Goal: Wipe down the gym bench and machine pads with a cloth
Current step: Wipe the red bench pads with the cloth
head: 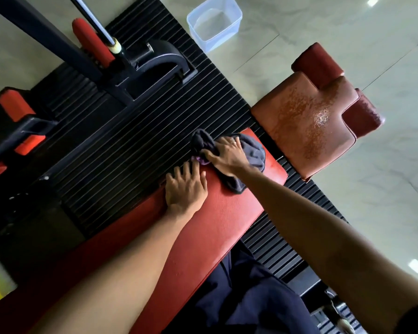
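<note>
A long red bench pad [210, 220] runs from the lower left up to the middle of the view. A dark grey cloth [252, 150] lies bunched on the pad's far end. My right hand [227, 155] lies on top of the cloth with fingers spread, pressing it against the pad. Beside it my left hand [185, 189] rests flat on the pad's left edge, its fingertips over the edge. A separate worn red seat pad [307, 126] with a wet, glossy patch stands just beyond the bench end.
Black ribbed rubber matting [121, 145] lies under the bench. A black machine frame with red pads [92, 42] stands at upper left. A clear plastic tub [215, 20] sits on the pale tiled floor at the top. My dark trousers [251, 297] show bottom centre.
</note>
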`<state>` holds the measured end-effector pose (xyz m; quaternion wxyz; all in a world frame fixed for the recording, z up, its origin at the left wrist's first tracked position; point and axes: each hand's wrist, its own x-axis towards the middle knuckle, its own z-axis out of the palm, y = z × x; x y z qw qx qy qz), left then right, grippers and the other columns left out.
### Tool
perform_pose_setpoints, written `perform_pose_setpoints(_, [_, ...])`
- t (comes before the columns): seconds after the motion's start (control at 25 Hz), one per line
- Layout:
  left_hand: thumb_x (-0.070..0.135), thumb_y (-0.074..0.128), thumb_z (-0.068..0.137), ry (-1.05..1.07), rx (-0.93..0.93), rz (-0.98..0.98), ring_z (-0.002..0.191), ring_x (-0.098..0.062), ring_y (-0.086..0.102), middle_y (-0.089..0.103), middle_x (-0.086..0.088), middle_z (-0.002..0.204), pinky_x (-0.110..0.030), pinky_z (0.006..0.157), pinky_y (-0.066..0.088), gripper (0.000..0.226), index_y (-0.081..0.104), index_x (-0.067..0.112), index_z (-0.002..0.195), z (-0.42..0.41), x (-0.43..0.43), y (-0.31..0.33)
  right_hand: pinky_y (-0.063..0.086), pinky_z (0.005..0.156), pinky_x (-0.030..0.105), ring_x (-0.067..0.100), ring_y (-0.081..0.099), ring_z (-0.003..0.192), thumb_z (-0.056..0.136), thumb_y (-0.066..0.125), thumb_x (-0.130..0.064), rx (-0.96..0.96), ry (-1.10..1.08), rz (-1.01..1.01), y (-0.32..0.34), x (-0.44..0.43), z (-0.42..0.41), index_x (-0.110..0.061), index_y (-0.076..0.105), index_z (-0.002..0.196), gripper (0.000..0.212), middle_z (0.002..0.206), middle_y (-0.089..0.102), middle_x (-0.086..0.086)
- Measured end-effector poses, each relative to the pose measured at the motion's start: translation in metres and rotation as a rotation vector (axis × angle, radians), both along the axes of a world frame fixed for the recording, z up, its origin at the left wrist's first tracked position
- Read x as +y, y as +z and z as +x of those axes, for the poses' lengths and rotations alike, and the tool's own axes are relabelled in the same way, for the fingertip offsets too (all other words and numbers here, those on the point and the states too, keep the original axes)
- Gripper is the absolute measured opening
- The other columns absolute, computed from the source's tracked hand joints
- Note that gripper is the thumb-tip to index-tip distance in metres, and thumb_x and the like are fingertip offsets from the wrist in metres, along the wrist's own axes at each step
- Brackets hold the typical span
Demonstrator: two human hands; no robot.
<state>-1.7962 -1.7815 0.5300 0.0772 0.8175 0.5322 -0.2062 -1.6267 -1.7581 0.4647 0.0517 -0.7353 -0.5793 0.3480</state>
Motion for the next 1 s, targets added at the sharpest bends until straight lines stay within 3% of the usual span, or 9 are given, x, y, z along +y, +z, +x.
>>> perform_pose_setpoints(0.16, [0.041,0.03,0.101,-0.02,0.013,-0.026,0.106,-0.035,0.062,0.061,-0.016,0.126,-0.047,0.084,0.05,0.053,0.045,0.011,0.142,0.003,0.0,-0.001,0.029,0.115,0.05,0.028,0.053,0.105,0.094,0.03,-0.067,0.062,0.161,0.14,-0.011,-0.01,0.015,-0.015,0.063,0.101,0.062,0.096,0.057,0.001])
perform_pose_setpoints(0.28, [0.041,0.03,0.101,-0.07,0.036,-0.041,0.1,-0.034,0.064,0.063,-0.016,0.12,-0.045,0.079,0.051,0.053,0.044,0.008,0.141,0.006,0.009,-0.006,0.036,0.106,0.047,0.029,0.053,0.098,0.09,0.032,-0.07,0.07,0.037,0.123,-0.033,0.006,0.046,-0.014,0.061,0.09,0.063,0.09,0.056,0.003])
perform_pose_setpoints(0.4, [0.042,0.028,0.104,-0.065,0.034,-0.093,0.1,-0.033,0.065,0.064,-0.015,0.118,-0.043,0.08,0.05,0.05,0.044,0.007,0.135,0.022,0.016,-0.012,0.037,0.104,0.041,0.033,0.053,0.114,0.087,0.031,-0.073,0.057,-0.209,-0.001,-0.045,0.016,0.065,-0.009,0.067,0.103,0.075,0.107,0.062,0.011])
perform_pose_setpoints(0.52, [0.041,0.031,0.104,-0.009,-0.006,-0.125,0.103,-0.034,0.064,0.063,-0.016,0.118,-0.043,0.083,0.048,0.048,0.047,0.005,0.131,0.052,0.024,-0.027,0.03,0.115,0.044,0.033,0.048,0.128,0.095,0.038,-0.065,0.073,-0.215,0.048,-0.038,-0.001,0.046,-0.01,0.067,0.119,0.067,0.123,0.06,0.012])
perform_pose_setpoints(0.6, [0.04,0.036,0.102,-0.012,0.0,-0.109,0.104,-0.034,0.062,0.063,-0.017,0.12,-0.043,0.084,0.047,0.05,0.049,0.004,0.134,0.069,0.025,-0.035,0.014,0.126,0.044,0.028,0.028,0.15,0.097,0.036,-0.064,0.129,-0.148,0.072,-0.033,-0.026,0.043,-0.014,0.05,0.148,0.072,0.154,0.046,0.01])
perform_pose_setpoints(0.68, [0.039,0.037,0.101,-0.02,0.013,-0.103,0.105,-0.034,0.062,0.063,-0.017,0.12,-0.043,0.084,0.047,0.051,0.05,0.003,0.135,0.082,0.025,-0.043,0.005,0.128,0.041,0.023,0.012,0.157,0.093,0.029,-0.072,0.13,-0.139,0.035,-0.044,-0.034,0.056,-0.02,0.033,0.158,0.084,0.166,0.028,0.007])
perform_pose_setpoints(0.8, [0.04,0.039,0.1,-0.023,-0.007,-0.074,0.104,-0.035,0.062,0.064,-0.018,0.119,-0.045,0.084,0.048,0.053,0.049,0.003,0.137,0.103,0.028,-0.058,0.016,0.126,0.039,0.024,0.023,0.153,0.085,0.024,-0.08,0.128,-0.243,-0.093,-0.07,-0.004,0.087,-0.024,0.039,0.156,0.092,0.163,0.034,0.006])
perform_pose_setpoints(0.92, [0.042,0.036,0.099,-0.049,0.02,-0.052,0.1,-0.033,0.064,0.065,-0.016,0.117,-0.044,0.08,0.05,0.055,0.049,0.005,0.137,0.119,0.032,-0.068,0.032,0.118,0.04,0.028,0.038,0.146,0.095,0.036,-0.073,0.173,-0.355,-0.281,-0.09,0.024,0.108,-0.023,0.043,0.153,0.077,0.161,0.037,0.003])
perform_pose_setpoints(1.0, [0.043,0.032,0.099,-0.036,0.027,-0.059,0.101,-0.033,0.064,0.064,-0.015,0.119,-0.044,0.081,0.05,0.055,0.047,0.007,0.138,0.121,0.033,-0.069,0.034,0.115,0.04,0.03,0.042,0.143,0.097,0.039,-0.07,0.175,-0.39,-0.282,-0.09,0.025,0.109,-0.022,0.045,0.151,0.074,0.158,0.042,0.003])
